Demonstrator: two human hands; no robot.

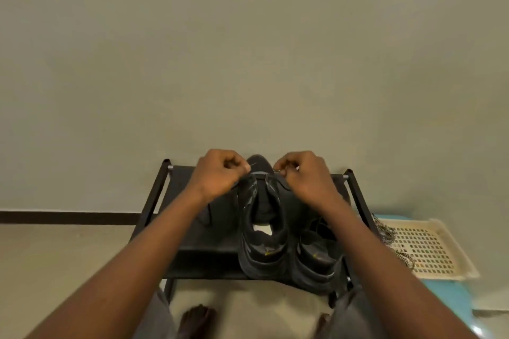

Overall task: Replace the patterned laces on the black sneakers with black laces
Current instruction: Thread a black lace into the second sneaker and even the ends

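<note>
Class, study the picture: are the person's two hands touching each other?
Apart. The head view shows the left hand and right hand separated, with the toe of the black sneaker visible between them.

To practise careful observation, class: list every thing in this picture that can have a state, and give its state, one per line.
left hand: pinching one end of the black lace
right hand: pinching the other end
black lace: drawn across the centre sneaker near its toe
centre sneaker: upright on rack, tongue exposed
second sneaker: upright, lacing hidden by forearm
patterned laces: removed, loose on tray
</note>
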